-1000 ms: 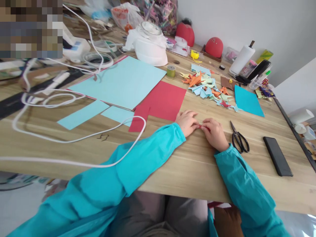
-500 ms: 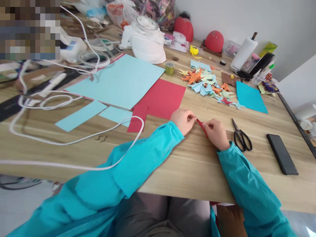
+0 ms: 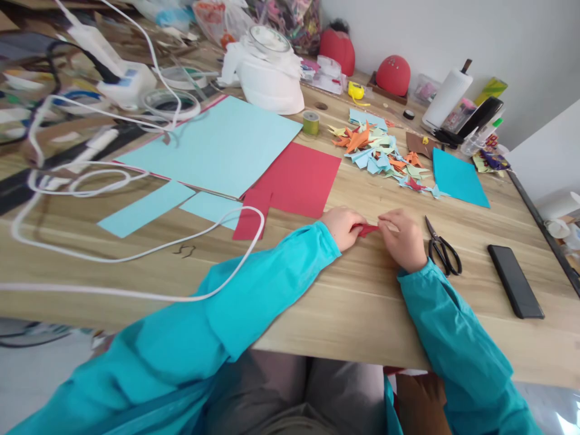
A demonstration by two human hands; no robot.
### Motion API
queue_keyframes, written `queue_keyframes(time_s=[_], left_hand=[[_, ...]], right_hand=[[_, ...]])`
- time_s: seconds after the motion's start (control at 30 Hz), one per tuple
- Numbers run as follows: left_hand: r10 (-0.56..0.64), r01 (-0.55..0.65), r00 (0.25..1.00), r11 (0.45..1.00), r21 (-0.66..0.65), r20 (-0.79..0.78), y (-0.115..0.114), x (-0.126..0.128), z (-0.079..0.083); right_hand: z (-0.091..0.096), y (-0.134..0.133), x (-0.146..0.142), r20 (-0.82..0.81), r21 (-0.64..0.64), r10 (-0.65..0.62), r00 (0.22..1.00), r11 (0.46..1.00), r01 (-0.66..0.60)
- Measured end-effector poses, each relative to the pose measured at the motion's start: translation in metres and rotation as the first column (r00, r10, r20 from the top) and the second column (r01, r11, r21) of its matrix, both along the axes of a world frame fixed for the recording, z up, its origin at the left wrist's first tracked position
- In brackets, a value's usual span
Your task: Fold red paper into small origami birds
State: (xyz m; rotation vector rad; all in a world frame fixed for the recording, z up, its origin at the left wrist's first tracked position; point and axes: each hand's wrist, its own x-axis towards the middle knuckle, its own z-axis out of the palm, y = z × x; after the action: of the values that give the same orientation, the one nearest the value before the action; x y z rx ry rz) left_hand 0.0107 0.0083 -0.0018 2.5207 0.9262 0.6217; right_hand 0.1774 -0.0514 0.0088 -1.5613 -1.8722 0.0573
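A small folded piece of red paper [image 3: 369,229] is held between my two hands, just above the wooden table. My left hand [image 3: 344,226] is closed round its left end, covering much of it. Fingers and thumb of my right hand [image 3: 403,237] pinch the other end, where a narrow tip shows. Right of that hand lie black-handled scissors [image 3: 444,251]. Behind my left hand a red paper sheet [image 3: 303,178] rests flat, with a red strip [image 3: 251,217] beside it. Beyond my hands sits a heap of folded paper cranes [image 3: 383,151] in several colours.
Large light-blue sheets [image 3: 217,145] and a blue strip [image 3: 145,208] lie to the left. A white cable [image 3: 181,297] loops over the table and across my left sleeve. At right are a black phone [image 3: 515,281] and a turquoise sheet [image 3: 461,178]. A spool [image 3: 310,123] stands behind.
The red paper has turned from slanting to nearly level. My left hand has shifted slightly right and grips more of it; my right hand has moved its fingers to the paper's right tip.
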Motion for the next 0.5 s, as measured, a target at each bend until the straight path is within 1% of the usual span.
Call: queue_keyframes(time_s=[0.07,0.13,0.2,0.3,0.43,0.5], left_hand=[[-0.016,0.016,1.000,1.000,0.007,0.020,0.004,-0.001,-0.003],[-0.055,0.054,0.998,0.998,0.033,0.031,0.007,-0.001,-0.006],[-0.102,0.100,0.995,0.993,0.069,0.017,0.010,-0.002,-0.006],[-0.138,0.145,0.988,0.981,0.126,-0.061,0.011,-0.004,-0.001],[-0.081,0.125,0.973,0.973,0.194,-0.217,0.004,-0.002,0.013],[-0.062,0.129,0.959,0.964,0.231,-0.277,-0.001,0.000,0.019]], right_hand=[[-0.002,0.003,0.005,0.067,-0.039,0.105,0.992,0.994,-0.103],[-0.003,0.004,0.006,0.130,-0.091,0.163,0.978,0.984,-0.152],[-0.004,0.003,0.005,0.191,-0.120,0.183,0.964,0.980,-0.162],[-0.002,0.002,0.003,0.259,-0.131,0.195,0.946,0.977,-0.166],[0.002,0.000,0.000,0.371,-0.138,0.184,0.910,0.980,-0.142],[0.004,-0.001,-0.002,0.400,-0.147,0.187,0.897,0.979,-0.139]])
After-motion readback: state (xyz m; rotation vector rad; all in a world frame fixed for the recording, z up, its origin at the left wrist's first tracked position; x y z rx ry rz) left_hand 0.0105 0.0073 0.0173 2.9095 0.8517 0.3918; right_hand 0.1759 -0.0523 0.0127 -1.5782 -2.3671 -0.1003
